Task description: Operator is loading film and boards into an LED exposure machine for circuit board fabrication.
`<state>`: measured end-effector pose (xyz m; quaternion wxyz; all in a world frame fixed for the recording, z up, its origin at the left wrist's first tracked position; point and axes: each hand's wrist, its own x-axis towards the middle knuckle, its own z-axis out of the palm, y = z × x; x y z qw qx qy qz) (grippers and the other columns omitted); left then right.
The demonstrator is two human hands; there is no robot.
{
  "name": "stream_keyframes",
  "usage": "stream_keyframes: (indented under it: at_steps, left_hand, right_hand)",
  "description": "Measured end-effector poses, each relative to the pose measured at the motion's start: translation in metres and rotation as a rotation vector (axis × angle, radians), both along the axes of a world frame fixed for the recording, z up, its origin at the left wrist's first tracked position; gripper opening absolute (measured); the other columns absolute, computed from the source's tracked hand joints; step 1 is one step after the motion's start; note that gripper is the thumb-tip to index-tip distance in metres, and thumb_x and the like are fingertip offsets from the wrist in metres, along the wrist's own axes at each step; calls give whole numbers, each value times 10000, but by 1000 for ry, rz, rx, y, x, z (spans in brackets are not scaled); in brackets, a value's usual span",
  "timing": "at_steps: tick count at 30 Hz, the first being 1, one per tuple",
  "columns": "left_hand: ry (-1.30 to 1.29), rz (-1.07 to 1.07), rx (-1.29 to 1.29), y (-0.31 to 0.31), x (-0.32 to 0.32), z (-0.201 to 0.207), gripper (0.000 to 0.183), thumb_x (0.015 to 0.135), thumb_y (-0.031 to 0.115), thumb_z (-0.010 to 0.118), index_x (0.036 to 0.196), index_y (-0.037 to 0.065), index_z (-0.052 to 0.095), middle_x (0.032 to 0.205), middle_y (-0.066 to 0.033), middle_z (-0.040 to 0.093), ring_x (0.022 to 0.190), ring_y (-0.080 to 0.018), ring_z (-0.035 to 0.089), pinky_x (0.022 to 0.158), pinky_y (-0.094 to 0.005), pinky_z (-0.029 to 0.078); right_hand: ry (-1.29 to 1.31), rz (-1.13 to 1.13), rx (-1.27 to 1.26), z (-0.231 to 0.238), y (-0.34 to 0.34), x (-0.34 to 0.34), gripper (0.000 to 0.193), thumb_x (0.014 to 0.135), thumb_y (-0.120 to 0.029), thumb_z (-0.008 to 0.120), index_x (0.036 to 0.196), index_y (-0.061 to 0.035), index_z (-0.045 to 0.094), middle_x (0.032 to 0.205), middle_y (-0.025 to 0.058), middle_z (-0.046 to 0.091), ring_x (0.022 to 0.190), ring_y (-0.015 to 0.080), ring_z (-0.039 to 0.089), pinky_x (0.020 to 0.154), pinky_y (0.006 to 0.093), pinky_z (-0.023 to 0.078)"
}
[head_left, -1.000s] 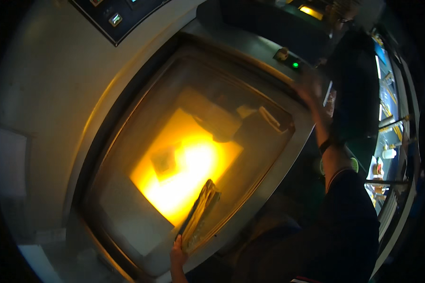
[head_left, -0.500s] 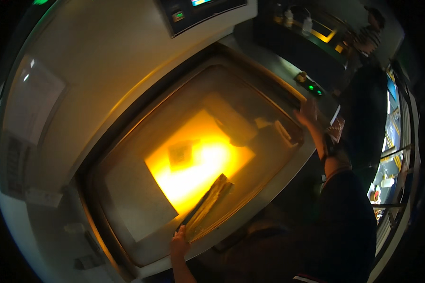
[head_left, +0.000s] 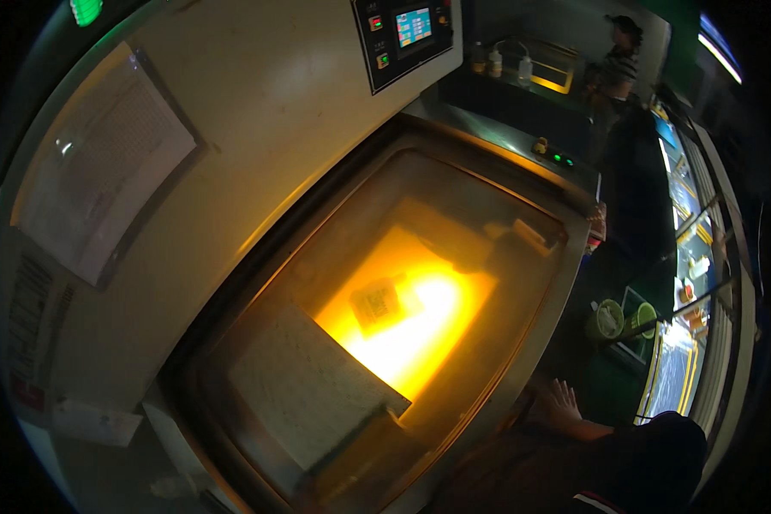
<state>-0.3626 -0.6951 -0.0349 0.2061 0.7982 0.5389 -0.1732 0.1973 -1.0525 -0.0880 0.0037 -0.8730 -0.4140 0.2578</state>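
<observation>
My right hand [head_left: 562, 403] is open with its fingers apart, just off the near right edge of a large lit machine bed [head_left: 522, 287]. It holds nothing. My left hand is out of sight. A clear sheet covers the bed, and bright yellow light shines up through it. On the glow sits a small dark rectangular piece [head_left: 375, 304]. A pale grey panel [head_left: 304, 385] covers the near left part. A long flat bar [head_left: 355, 463] lies across the near edge, dim and blurred. A rolled or folded strip [head_left: 535, 236] lies by the far right corner.
A control panel [head_left: 411, 47] with a screen is on the machine wall. Papers [head_left: 111, 163] hang at left. Small bottles [head_left: 510, 64] stand on a far counter beside another person [head_left: 621, 60]. Green baskets [head_left: 608, 319] are at right, near a lit shelf [head_left: 672, 368].
My right hand has drawn back from the bed's far right edge toward my body. My left hand, earlier holding the long bar, has left the view. The view has turned, showing more control panel.
</observation>
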Motion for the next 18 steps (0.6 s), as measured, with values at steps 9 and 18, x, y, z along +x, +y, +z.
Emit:
stream_keyframes:
  at_steps: [9, 18]
  left_hand:
    - [14, 350, 312, 269, 54, -95, 646, 821, 117, 717, 1416, 61, 472, 1343, -148, 584, 1262, -348, 542, 1035, -457, 457]
    - [-38, 148, -114, 106, 140, -7, 499, 897, 233, 665, 1341, 36, 547, 1262, -193, 627, 1170, -309, 615, 1008, -413, 485]
  right_hand:
    - [-6, -205, 213, 49, 79, -45, 877, 887, -393, 654, 1580, -143, 179, 1642, 221, 38, 1516, 436, 9, 1214, 571, 53]
    - [67, 325, 349, 73, 168, -59, 912, 858, -402, 708, 1576, -173, 195, 1627, 229, 100, 1511, 420, 98, 1201, 604, 123]
